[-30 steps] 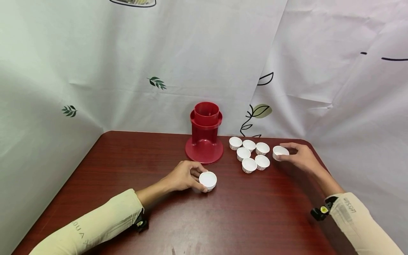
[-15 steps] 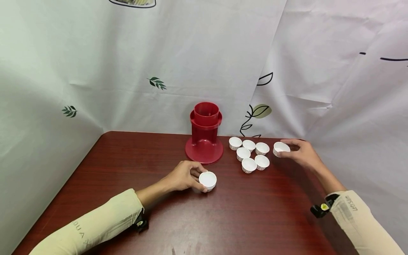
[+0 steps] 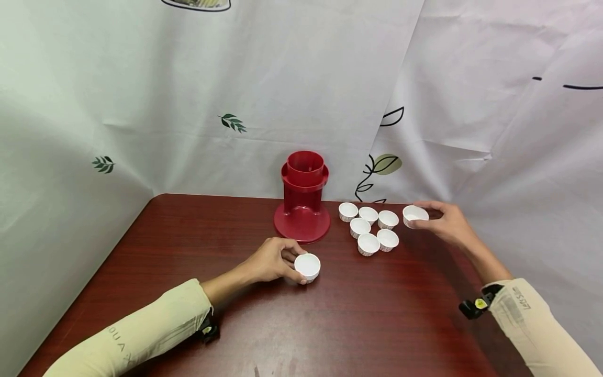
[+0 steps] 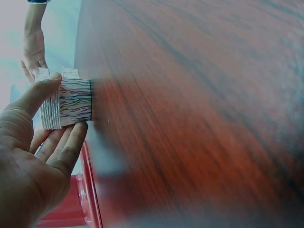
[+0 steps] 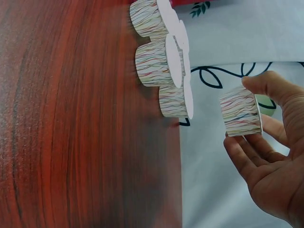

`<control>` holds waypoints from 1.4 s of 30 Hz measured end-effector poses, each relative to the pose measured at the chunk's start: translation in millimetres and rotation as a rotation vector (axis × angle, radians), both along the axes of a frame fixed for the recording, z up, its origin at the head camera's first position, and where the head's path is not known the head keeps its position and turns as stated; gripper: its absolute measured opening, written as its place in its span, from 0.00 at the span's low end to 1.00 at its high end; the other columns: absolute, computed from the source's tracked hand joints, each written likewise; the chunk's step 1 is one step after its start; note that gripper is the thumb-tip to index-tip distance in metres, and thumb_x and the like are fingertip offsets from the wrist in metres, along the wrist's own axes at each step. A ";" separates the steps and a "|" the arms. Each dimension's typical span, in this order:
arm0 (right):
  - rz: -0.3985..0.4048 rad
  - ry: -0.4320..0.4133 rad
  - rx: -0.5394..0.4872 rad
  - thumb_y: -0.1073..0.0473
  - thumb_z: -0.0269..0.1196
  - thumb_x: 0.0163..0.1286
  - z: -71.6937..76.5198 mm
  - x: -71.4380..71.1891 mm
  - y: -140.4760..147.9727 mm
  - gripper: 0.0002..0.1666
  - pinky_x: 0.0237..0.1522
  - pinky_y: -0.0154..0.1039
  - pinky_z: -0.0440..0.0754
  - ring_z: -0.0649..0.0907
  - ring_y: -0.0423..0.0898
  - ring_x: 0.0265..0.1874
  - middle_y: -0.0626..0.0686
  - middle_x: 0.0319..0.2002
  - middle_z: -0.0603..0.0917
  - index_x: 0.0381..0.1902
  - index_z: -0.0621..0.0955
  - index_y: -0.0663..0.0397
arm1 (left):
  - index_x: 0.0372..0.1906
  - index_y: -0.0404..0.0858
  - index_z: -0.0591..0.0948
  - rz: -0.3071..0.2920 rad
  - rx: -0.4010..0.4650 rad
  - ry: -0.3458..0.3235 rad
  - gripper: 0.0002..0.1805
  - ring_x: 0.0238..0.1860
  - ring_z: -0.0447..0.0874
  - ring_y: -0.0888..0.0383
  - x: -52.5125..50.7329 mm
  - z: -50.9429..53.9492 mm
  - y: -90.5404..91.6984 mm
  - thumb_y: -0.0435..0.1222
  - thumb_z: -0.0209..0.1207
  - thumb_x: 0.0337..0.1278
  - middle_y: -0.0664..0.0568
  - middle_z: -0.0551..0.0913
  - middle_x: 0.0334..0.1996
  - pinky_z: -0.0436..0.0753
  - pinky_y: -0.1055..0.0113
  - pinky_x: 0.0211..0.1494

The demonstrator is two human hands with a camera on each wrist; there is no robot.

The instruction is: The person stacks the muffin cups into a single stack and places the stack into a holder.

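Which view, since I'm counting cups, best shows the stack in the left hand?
Left wrist: the cup stack shows its layered rims side-on. Head shows mainly its white top; right wrist doesn't show it.

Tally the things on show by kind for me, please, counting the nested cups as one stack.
Grouped white cups: 6
White cup in the right hand: 1
Nested cup stack in the left hand: 1
Red stand: 1
Total: 9
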State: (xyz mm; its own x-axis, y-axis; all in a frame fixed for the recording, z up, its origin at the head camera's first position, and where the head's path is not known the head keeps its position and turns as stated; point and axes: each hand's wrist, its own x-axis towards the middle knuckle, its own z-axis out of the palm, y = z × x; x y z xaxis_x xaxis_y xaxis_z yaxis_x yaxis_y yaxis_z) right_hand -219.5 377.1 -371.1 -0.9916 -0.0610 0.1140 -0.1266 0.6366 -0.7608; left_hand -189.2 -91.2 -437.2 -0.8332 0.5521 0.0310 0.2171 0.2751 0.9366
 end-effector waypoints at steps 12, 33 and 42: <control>-0.005 -0.033 0.059 0.49 0.83 0.69 6.2 -1.6 -12.5 0.42 0.46 0.20 0.83 0.88 0.22 0.42 0.61 0.60 0.93 0.76 0.83 0.56 | 0.50 0.32 0.91 0.000 0.001 -0.001 0.27 0.46 0.99 0.53 -0.3 -1.0 0.0 0.27 0.89 0.39 0.43 0.97 0.46 0.97 0.66 0.52; 0.092 0.022 0.017 0.55 0.82 0.68 8.0 -4.5 -38.7 0.36 0.45 0.23 0.86 0.89 0.28 0.42 0.63 0.55 0.93 0.71 0.85 0.61 | 0.49 0.32 0.91 -0.008 0.007 0.006 0.27 0.47 0.99 0.53 -0.1 0.1 0.0 0.28 0.89 0.40 0.42 0.97 0.48 0.97 0.66 0.52; 0.110 -0.010 0.018 0.55 0.82 0.68 6.0 -3.6 -45.5 0.37 0.46 0.24 0.86 0.89 0.28 0.43 0.65 0.59 0.92 0.72 0.85 0.59 | 0.49 0.32 0.91 -0.005 0.000 0.012 0.26 0.47 0.99 0.52 -0.2 -0.1 0.0 0.28 0.89 0.40 0.43 0.97 0.48 0.97 0.65 0.53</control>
